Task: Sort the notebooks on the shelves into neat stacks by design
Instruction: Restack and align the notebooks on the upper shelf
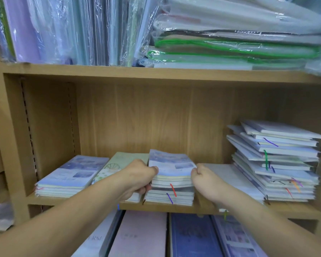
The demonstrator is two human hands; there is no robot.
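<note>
**Middle shelf: notebook stacks, centre stack gripped on both sides**

Landmark: centre stack point(171, 182), a pile of thin notebooks at the front edge of the middle shelf point(174, 207). The top cover is pale blue and lavender. A red ribbon point(173, 190) and a purple ribbon point(169, 198) hang down its front.

- Left hand point(140, 175): on the left side of the centre stack. The thumb lies on the top cover's edge and the fingers curl in lower down, gripping the upper notebooks.
- Right hand point(202, 178): on the right side of the centre stack. The fingers are curled and pinch the edges of the upper notebooks.
- Green notebook point(119, 163): just left of the centre stack. It lies flat, has a wheel motif, and is partly covered by the left hand.
- Left stack point(70, 177): further left of the centre stack, beyond the green notebook. Its blue-lavender cover is similar, and its edges are fairly even.
- White notebooks point(235, 179): just right of the centre stack. They lie flat and low and run under the right forearm.
- Tall stack point(278, 164): far right of the centre stack. It is untidy, with the books fanned at differing angles and coloured ribbons trailing out.
- Wrapped folders point(63, 30): above and left of the centre stack, on the upper shelf. They stand upright in clear plastic.
- Zip pouches point(230, 45): above and right of the centre stack. They lie flat, and some are green-edged.
- Pink notebook point(139, 236) and dark blue notebook point(193, 236): below the centre stack, on the shelf underneath.
</note>
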